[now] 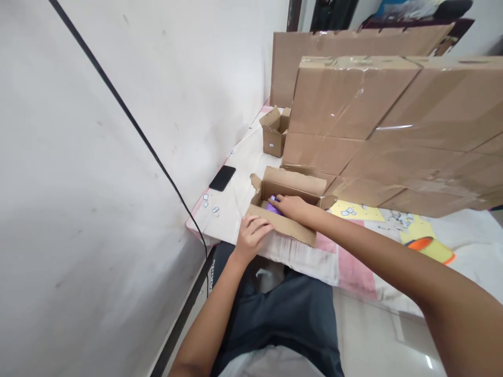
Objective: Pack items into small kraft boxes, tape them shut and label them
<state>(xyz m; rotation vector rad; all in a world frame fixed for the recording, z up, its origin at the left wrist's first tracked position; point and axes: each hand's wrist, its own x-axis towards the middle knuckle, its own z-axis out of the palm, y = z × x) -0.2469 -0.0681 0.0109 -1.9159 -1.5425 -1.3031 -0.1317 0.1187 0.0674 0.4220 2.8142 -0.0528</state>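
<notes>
An open cardboard box sits near the front edge of the cloth-covered surface, its flaps folded outward. My right hand reaches down into it, fingers closed on a purple object. Only part of that object shows; its kind is hidden by the box wall and my fingers. At the box's front left corner, my left hand has its fingers bent over the front flap, gripping its edge.
Behind the box stands a smaller open carton. Large taped cardboard panels rise at the back right. A black phone lies by the wall, where a black cable hangs. An orange-edged yellow item is at right.
</notes>
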